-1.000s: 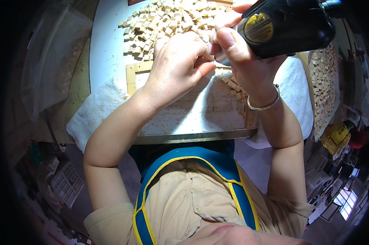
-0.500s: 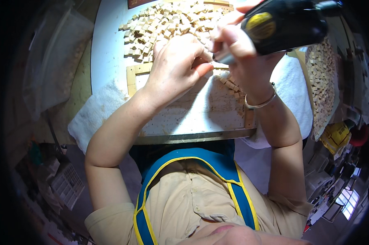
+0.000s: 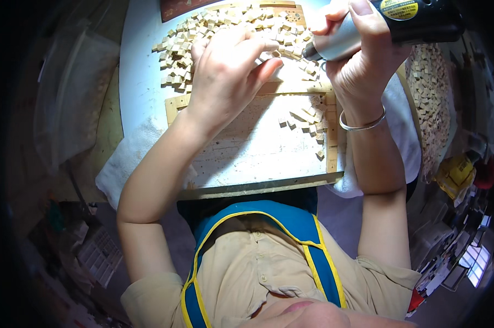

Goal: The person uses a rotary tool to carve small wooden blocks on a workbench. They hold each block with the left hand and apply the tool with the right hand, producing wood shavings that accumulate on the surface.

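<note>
My right hand (image 3: 362, 65) grips a black power tool (image 3: 425, 22) with a silver nose and a yellow label. Its dark tip points left, just above a pile of small pale wooden cubes (image 3: 177, 60). Curled over that pile, my left hand (image 3: 225, 71) has its thumb and forefinger near the tool tip; whatever they pinch is too small to make out. Below both hands a tan wooden frame (image 3: 331, 136) lies on a worn white board (image 3: 230, 158), with several loose cubes (image 3: 311, 127) inside its right part.
White cloths (image 3: 118, 169) drape the board's sides. A dense heap of cubes (image 3: 427, 104) fills the right, above a yellow bag (image 3: 455, 175) and a red object. A translucent plastic bag (image 3: 66, 98) is at the left. A dark red panel (image 3: 184, 8) lies at the far edge.
Both hands have moved up. The tool has risen and now lies more level, its tip higher and further right. The cubes inside the frame are more exposed.
</note>
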Demonstrator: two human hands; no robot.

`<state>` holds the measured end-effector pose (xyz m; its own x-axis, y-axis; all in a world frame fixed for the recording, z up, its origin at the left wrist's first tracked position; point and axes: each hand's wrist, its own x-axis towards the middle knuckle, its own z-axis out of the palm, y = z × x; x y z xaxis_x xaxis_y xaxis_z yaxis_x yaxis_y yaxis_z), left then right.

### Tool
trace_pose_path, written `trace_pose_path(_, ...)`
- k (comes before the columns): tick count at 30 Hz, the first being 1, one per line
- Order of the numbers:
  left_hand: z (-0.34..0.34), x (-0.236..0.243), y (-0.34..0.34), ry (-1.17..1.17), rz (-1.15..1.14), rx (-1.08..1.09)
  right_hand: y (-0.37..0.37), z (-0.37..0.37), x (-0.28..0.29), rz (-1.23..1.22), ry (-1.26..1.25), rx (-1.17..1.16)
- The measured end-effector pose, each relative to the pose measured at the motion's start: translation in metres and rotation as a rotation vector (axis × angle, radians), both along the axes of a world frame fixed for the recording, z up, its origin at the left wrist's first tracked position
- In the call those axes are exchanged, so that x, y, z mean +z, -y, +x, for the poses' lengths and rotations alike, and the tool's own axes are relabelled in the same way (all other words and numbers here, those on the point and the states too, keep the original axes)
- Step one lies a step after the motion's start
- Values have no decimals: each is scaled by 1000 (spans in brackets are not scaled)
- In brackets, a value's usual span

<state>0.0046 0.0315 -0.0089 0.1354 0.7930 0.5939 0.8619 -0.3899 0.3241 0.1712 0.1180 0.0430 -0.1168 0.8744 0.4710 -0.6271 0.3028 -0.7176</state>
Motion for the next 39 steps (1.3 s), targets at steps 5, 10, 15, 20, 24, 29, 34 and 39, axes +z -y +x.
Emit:
trace_pose_path(5,7,0,-5,-86,-38,106,2,-1,-2,24,-31,26)
trace_pose_path(10,6,-3,-7,-20,-2,60,1,0,-2,55,-24,39)
trace_pose_path(15,7,-1,-4,-25,-46,32,1,0,2,74,-55,94)
trace_pose_path(20,9,-3,-5,-12,-32,61,-1,1,-1,84,-45,104)
trace_pose_path(24,10,-1,-3,-36,-57,33,1,0,2,106,-46,73)
trace_pose_path(29,-2,-1,-1,16,-93,3,-2,4,6,111,-30,-4)
trace_pose_path(34,-5,5,0,-36,-125,25,0,3,5,81,-22,-7)
trace_pose_path(39,0,3,-4,-108,-85,13,-1,2,3,87,-37,33)
